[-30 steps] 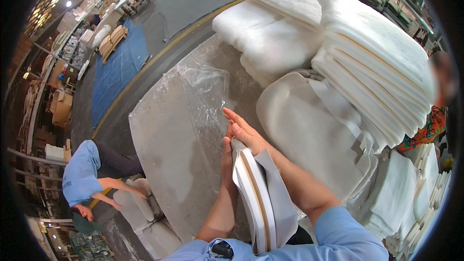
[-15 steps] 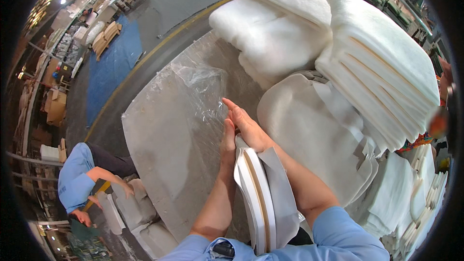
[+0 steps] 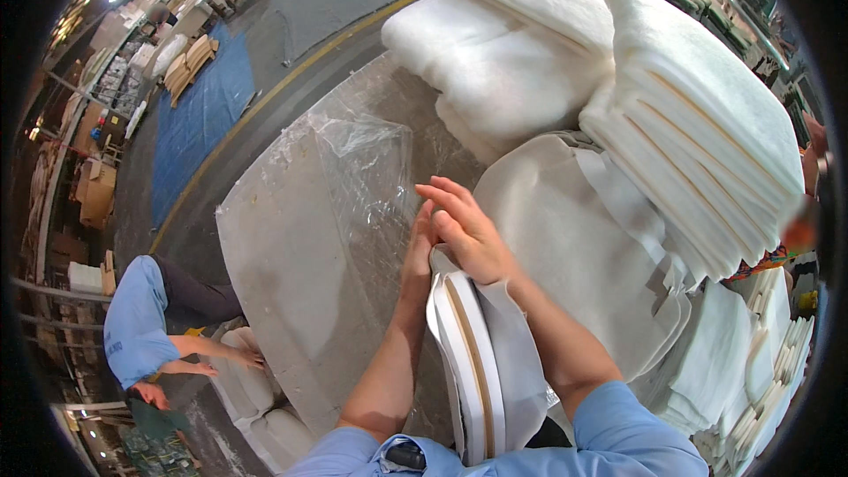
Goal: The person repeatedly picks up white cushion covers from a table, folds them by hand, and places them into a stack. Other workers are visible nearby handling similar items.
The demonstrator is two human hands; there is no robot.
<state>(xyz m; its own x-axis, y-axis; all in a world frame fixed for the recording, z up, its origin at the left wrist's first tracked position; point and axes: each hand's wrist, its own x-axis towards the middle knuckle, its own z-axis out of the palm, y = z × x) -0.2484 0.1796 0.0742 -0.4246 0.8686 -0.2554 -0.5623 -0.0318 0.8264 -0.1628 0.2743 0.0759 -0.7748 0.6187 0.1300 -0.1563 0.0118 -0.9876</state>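
Observation:
A layered pad (image 3: 461,322) stands on edge between my forearms, with white layers, a tan strip down the middle and a grey cover flap (image 3: 519,380) bending out on its right. My left hand (image 3: 420,243) rests along the left of its far end, fingers stretched out. Across from it, my right hand (image 3: 473,234) leans over the same end with its fingers extended and somewhat spread. The palms face each other, and the fingertips come close together beyond the pad. What lies between the palms is mostly hidden.
Clear plastic sheeting (image 3: 367,159) covers part of the grey work surface (image 3: 274,230). At right lie grey padded pieces (image 3: 565,230), a thick stack of white padding (image 3: 689,115) and more white sheets (image 3: 715,353). A co-worker in blue (image 3: 141,314) bends over grey pieces (image 3: 243,380) at lower left.
My right hand has lifted and tilted, its fingers now more spread and further from the left hand. The pad has barely moved. The co-worker's arms have shifted over the grey pieces.

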